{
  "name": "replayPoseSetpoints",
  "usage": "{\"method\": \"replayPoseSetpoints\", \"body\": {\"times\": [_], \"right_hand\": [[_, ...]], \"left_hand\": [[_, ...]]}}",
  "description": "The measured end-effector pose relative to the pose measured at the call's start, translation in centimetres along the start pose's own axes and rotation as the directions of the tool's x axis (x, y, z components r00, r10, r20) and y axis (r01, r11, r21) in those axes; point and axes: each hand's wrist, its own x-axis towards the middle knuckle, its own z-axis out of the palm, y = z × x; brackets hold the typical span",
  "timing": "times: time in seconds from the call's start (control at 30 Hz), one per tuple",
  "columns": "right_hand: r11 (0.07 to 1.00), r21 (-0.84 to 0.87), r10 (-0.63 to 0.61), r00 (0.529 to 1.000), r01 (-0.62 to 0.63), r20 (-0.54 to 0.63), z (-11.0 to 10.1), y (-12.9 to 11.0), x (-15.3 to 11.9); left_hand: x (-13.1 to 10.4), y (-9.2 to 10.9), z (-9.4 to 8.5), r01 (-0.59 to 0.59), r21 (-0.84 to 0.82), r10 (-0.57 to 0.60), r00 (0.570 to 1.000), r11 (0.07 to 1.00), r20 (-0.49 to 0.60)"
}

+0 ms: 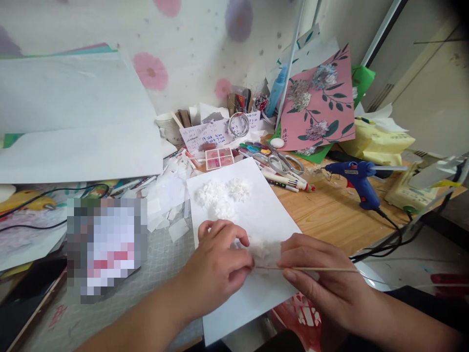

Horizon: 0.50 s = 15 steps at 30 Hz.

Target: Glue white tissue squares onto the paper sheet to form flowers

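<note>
My right hand (326, 281) grips a thin wooden stick (311, 269) between thumb and fingers, its tip pointing left. At that tip, the thumb and fingers of my left hand (223, 259) are pinched together; what they hold is too small to make out. Both hands are over a white sheet of paper (273, 205). On its upper part sit fluffy white paper clusters (240, 189), one of them just beyond my left hand. A further whitish cluster (261, 248) shows faintly between my hands.
A blue hot glue gun (357, 178) rests on the wooden table at right, its cord trailing over the edge. Scissors (284, 159), markers (286, 181) and a palette (219, 159) lie behind the sheet. Paper scraps (179, 230) litter the cutting mat (161, 283). Pink flower artwork (318, 105) leans behind.
</note>
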Motion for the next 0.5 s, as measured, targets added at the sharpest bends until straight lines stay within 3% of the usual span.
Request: {"method": "replayPoseSetpoints", "body": {"times": [0.17, 0.37, 0.5], "right_hand": [[1.0, -0.001, 0.022, 0.994, -0.022, -0.107, 0.0, 0.1, 0.1], [0.997, -0.081, -0.02, 0.999, 0.016, -0.05, 0.4, -0.1, 0.1], [0.98, -0.177, -0.102, 0.994, 0.093, -0.041, 0.3, 0.4, 0.1]], "left_hand": [[-0.1, -0.3, -0.1, -0.019, -0.011, 0.019, 1.0, 1.0, -0.014], [-0.2, 0.8, -0.8, 0.015, -0.051, -0.016, 1.0, 0.999, -0.018], [-0.3, 0.5, -2.8, 0.116, -0.016, -0.117, 0.979, 0.993, -0.167]]}}
